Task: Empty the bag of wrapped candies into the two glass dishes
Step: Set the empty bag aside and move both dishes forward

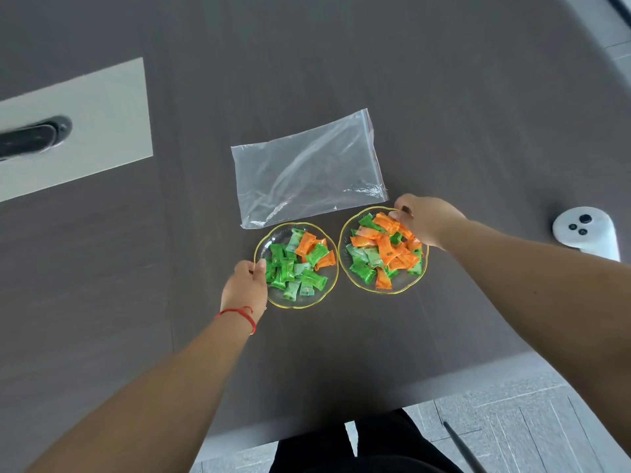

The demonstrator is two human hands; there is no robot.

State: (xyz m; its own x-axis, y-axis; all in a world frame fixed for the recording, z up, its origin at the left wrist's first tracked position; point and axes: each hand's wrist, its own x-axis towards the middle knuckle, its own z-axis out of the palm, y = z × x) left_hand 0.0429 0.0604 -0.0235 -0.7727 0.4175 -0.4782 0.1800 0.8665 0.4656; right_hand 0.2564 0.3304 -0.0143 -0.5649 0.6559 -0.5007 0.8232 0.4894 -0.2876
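Clear bag (pixel 309 169) lies flat on the dark table (pixel 444 97); left hand (pixel 244 286) pinches the left dish (pixel 296 303) rim; right hand (pixel 425 218) grips the right dish (pixel 384 290) rim; candies (pixel 382 249) fill both, wrapper print unreadable.

Soft, even daylight, faint shadows, glare on the plastic bag (pixel 307 169), wide-angle bending at edges.

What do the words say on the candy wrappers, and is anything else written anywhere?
Green candy wrappers: small dark print, too blurred to read.
Orange candy wrappers: small print, too blurred to read.
Plastic bag: clear, no writing.
White device: only dark buttons, no words visible.
Nothing else carries readable text.
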